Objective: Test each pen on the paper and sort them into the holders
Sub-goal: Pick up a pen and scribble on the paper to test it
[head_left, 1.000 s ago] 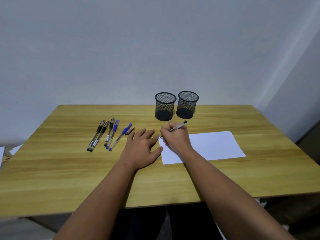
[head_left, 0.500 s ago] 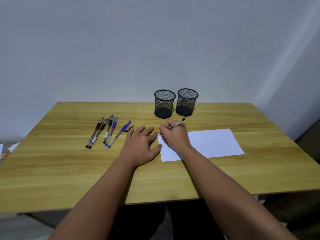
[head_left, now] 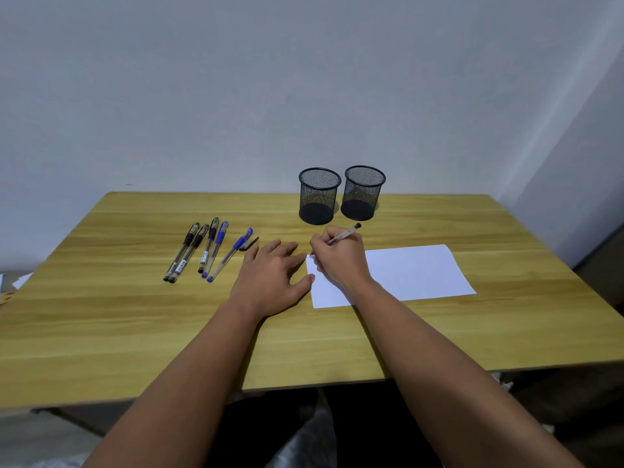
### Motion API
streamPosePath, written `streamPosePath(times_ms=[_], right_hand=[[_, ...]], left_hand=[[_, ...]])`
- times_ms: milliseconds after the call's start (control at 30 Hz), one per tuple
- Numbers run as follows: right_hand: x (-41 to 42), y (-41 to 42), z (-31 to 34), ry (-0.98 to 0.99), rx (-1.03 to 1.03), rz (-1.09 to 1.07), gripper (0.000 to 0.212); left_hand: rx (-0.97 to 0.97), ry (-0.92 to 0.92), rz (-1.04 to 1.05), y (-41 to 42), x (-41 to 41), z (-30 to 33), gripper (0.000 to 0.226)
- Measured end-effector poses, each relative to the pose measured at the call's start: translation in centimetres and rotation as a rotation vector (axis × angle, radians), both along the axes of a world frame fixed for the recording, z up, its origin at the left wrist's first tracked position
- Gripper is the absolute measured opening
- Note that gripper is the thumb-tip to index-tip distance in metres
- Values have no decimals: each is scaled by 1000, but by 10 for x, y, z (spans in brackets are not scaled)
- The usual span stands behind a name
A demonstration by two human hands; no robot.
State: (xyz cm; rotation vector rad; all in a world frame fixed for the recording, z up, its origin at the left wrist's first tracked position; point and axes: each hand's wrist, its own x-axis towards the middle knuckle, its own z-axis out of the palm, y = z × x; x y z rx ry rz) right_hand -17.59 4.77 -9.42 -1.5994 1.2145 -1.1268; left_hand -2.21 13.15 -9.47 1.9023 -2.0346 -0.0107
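Two hands at a sheet of paper, one writing with a pen

Two bare forearms reach forward over a light wooden table [head_left: 101, 325] toward a white sheet of paper [head_left: 415, 271], which lies flat on the table with its long side running left to right. The right hand [head_left: 341, 256] rests on the paper's left end, its fingers [head_left: 320, 243] curled round a clear-barrelled pen with a black end [head_left: 344, 234]. The pen slants up and away from the paper, and its tip meets the sheet at the far left corner. Whether it has left a mark cannot be told.

The left hand [head_left: 270, 278] lies palm down on the table just left of the paper, fingers spread and relaxed, grasping nothing; its thumb touches the paper's left edge.

Further left of the paper, five pens [head_left: 209, 248] lie side by side in a loose row on the table: three with black grips, then two with blue grips [head_left: 233, 253] nearest the left hand. A small black pen cap [head_left: 249, 244] lies beside the last blue one.

Beyond the paper's left end, toward the wall, stand two black mesh holders, upright and just beside each other. The left holder [head_left: 319, 197] and the right holder [head_left: 363, 194] both look empty through the mesh.

Behind the table rises a plain pale wall [head_left: 304, 79].
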Motion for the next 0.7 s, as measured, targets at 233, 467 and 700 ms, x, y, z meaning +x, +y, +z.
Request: streamPosePath(times_ms=[233,467,700], right_hand=[[0,0,-1,-1,-18,-16,39],[-1,0,0,32,-35,-19,40],[0,0,1,89,-63,-41,39]], left_hand=[[12,3,-3,1,0,2,66],[10,20,-3,2,0,1,65],[22,4,-13,1,0,2,64]])
